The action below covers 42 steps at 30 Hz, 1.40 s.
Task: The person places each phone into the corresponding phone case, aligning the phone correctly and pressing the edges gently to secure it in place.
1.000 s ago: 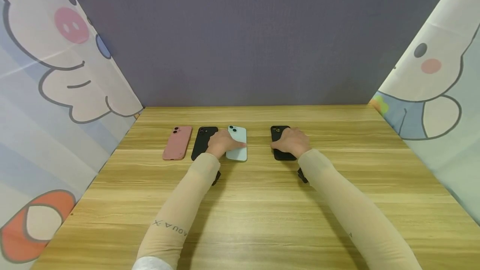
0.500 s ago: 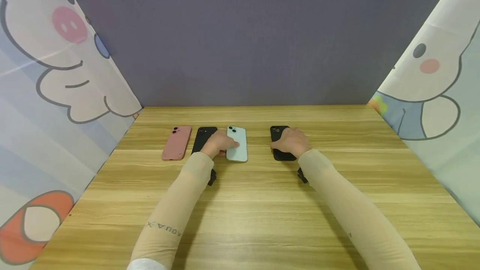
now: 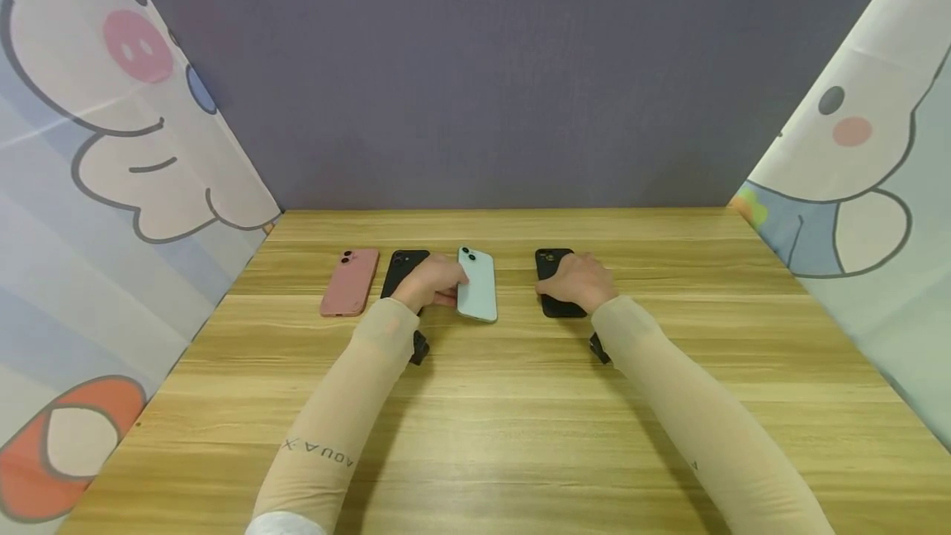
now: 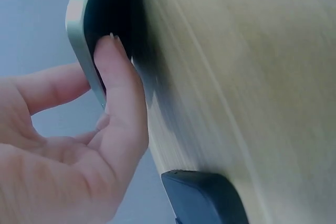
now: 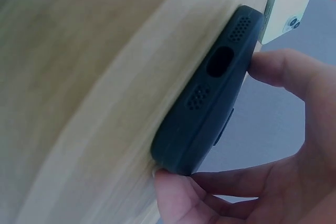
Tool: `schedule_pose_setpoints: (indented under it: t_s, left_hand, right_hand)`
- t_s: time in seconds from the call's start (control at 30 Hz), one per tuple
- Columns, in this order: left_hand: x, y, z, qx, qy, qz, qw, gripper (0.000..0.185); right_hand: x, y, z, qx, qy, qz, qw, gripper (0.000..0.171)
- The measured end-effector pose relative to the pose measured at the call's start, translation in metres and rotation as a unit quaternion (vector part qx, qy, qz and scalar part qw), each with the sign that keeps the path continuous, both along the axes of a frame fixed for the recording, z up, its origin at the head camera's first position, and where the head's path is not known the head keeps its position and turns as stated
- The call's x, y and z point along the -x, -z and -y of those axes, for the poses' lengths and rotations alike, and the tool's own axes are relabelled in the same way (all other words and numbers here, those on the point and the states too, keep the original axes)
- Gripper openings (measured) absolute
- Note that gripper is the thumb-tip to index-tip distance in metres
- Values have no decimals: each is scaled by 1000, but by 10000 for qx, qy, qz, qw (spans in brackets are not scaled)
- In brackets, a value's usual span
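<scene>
1. Left hand [image 3: 432,281]: I see the fingers [image 4: 118,77] curled under the left edge of the mint phone [image 3: 477,285], thumb on its back. The grip pinches that edge, and the left side is raised off the table [image 3: 520,403] while the right edge stays down.
2. Mint phone: back faces up and to the right, camera lenses at the far end. Long axis runs away from me toward the back wall [image 3: 505,64], the near end swung slightly right. It sits mid-table, between the two black items.
3. Right hand [image 3: 583,279]: fingers wrapped round the sides of the black phone case [image 3: 553,271], thumb on the left edge, fingers on the right. The case lies flat, long axis also pointing to the wall, camera cut-out at the far end.
4. Right wrist view: the near end of the case with its port and speaker holes is clear; fingertips touch both its long edges.
5. Hidden: the left hand covers the near part of a second black phone [image 3: 404,264]; I cannot tell its full outline. The mint phone's screen side is dark and blurred in the left wrist view.
6. Further left, a pink phone [image 3: 350,282] lies flat, apart from both hands.
7. Surroundings: light wood-grain table, grey-purple back wall, cartoon-print curtains [image 3: 96,188] on either side.
</scene>
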<state>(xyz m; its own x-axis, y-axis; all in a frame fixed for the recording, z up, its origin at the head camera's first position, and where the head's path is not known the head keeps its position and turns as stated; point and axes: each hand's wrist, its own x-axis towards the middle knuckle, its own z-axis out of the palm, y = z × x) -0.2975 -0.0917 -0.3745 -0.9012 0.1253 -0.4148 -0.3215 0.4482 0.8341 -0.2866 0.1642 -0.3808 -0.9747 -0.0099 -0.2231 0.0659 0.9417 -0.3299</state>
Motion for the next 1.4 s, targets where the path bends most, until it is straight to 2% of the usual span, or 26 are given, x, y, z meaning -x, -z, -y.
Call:
schedule_pose_setpoints:
  t_s: [0.27, 0.5, 0.67, 1.03, 1.2, 1.4]
  left_hand:
    - [0, -2, 2, -318, 62, 79, 9994, 29]
    - [3, 2, 1, -429, -54, 39, 9991, 32]
    - [3, 4, 3, -509, -97, -60, 9986, 27]
    - [-4, -1, -1, -896, -172, -284, 9954, 32]
    - [-7, -4, -1, -1092, -64, -410, 9931, 30]
    - [-9, -8, -2, -1172, 43, -516, 9918, 33]
  right_hand:
    - [-1, 0, 0, 87, -46, -34, 9999, 41]
    - [-2, -1, 0, 289, -87, -70, 9995, 45]
    - [-2, -2, 1, 419, -45, -27, 9991, 46]
    - [-2, -4, 3, 671, 32, -68, 9977, 48]
    - [-3, -7, 3, 855, 80, -82, 9963, 46]
    - [-5, -13, 0, 1169, 95, -224, 9928, 60]
